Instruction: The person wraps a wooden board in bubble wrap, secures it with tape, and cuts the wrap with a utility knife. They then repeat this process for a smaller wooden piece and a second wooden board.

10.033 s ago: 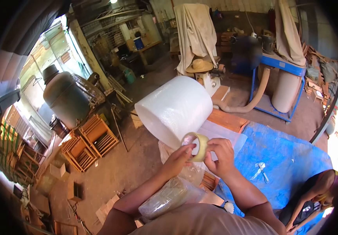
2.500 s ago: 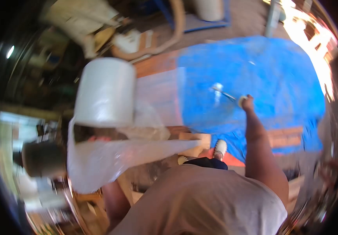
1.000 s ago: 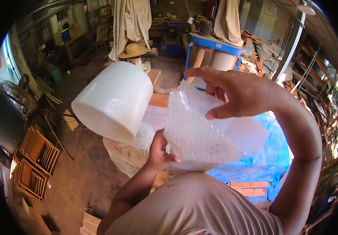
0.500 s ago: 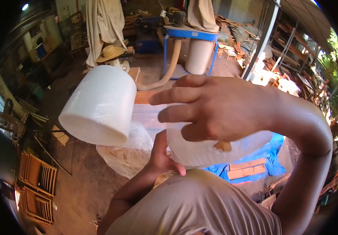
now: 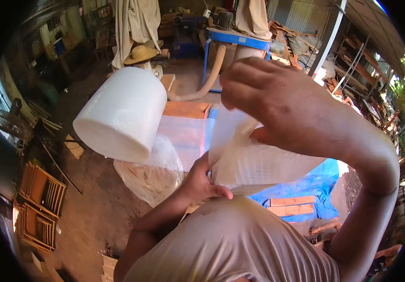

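A translucent sheet of bubble wrap [image 5: 273, 164] lies in front of my torso, bunched and raised near its upper left part. My left hand [image 5: 207, 183] grips its lower left edge, with the thumb on the near side. Above the sheet, my right hand [image 5: 277, 103] has its fingers bent together and the thumb tucked below, with the raised wrap between them; the fingertips are partly hidden. What lies under the wrap cannot be made out. A large white roll of bubble wrap [image 5: 122, 115] is to the left, beyond my left hand.
A clear plastic bag [image 5: 148, 174] sits below the roll. Wooden strips [image 5: 292, 207] lie on a blue tarp [image 5: 327, 188] at right. Slatted wooden pieces [image 5: 42, 192] stand on the floor at left. Farther back are a straw hat [image 5: 140, 55] and a blue-framed machine with a hose [image 5: 214, 70].
My right hand has moved up and right, its spread fingers drawing together, and the wrap has lifted and bunched beneath it. A tan patch seen before is now hidden. My left hand keeps its grip.
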Demonstrator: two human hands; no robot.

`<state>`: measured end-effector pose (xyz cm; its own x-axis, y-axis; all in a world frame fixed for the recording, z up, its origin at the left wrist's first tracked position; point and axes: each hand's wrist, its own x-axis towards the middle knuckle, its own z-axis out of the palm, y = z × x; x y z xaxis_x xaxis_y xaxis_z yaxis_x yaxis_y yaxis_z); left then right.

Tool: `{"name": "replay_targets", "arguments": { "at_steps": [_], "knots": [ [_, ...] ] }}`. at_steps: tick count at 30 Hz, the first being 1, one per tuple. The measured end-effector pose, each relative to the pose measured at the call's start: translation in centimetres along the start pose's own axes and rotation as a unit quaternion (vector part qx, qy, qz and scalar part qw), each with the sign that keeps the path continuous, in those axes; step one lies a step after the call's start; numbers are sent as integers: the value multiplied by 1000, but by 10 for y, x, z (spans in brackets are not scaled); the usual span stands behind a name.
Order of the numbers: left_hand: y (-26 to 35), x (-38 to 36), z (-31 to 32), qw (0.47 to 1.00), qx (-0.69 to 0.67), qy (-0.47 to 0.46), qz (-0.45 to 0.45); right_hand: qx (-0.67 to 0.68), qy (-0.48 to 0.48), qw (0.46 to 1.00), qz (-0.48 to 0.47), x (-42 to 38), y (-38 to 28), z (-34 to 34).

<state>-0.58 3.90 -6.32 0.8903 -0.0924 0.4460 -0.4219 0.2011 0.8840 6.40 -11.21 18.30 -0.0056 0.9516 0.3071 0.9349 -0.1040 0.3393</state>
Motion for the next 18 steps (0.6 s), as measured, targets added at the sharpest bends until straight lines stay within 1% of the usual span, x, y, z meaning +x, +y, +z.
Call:
{"name": "replay_targets", "arguments": {
  "at_steps": [1, 2, 3, 4, 5, 6, 7, 8, 9, 11, 12, 14, 15, 16, 17, 18],
  "knots": [
    [-3, -1, 0, 1000, 5, -4, 0, 1, 53, 999, 11, -6, 2, -3],
    [-6, -5, -2, 999, 49, -11, 5, -2, 58, 998, 14, -13, 3, -10],
    [-8, -7, -1, 995, 93, -17, 9, 28, 37, 997, 60, -23, 4, -21],
    [-8, -9, 2, 995, 98, -20, 9, 60, 16, 993, 105, -31, 3, -32],
    [-9, -12, 6, 997, 81, -6, 19, 59, 23, 992, 107, -39, 3, -40],
    [-9, -13, 9, 998, 63, 7, 29, 114, -53, 981, 148, -46, 2, -47],
    [-8, -16, 12, 997, 70, 4, 27, 171, -129, 959, 187, -54, 2, -50],
    [-7, -17, 16, 999, 47, 20, 18, 186, -149, 956, 172, -63, 1, -50],
    [-6, -18, 19, 999, 24, 36, 9, 211, -143, 957, 140, -74, 2, -46],
    [-5, -18, 26, 999, 17, 43, 14, 212, -106, 969, 72, -88, 0, -36],
    [-4, -19, 28, 998, 1, 56, 23, 216, -98, 968, 77, -93, 0, -34],
    [-11, -26, 22, 999, 8, 38, 7, 131, -104, 986, -6, -86, -5, -33],
    [-13, -28, 18, 1000, 8, 25, -3, 188, -123, 972, 68, -79, -7, -28],
    [-9, -25, 19, 1000, 13, 11, 16, 244, -142, 949, 139, -72, -8, -21],
    [-4, -22, 24, 1000, 17, 10, 10, 249, -137, 948, 141, -68, -7, -16],
    [1, -19, 31, 998, 25, 31, 50, 269, -133, 942, 149, -65, -5, -12]
  ]
}}
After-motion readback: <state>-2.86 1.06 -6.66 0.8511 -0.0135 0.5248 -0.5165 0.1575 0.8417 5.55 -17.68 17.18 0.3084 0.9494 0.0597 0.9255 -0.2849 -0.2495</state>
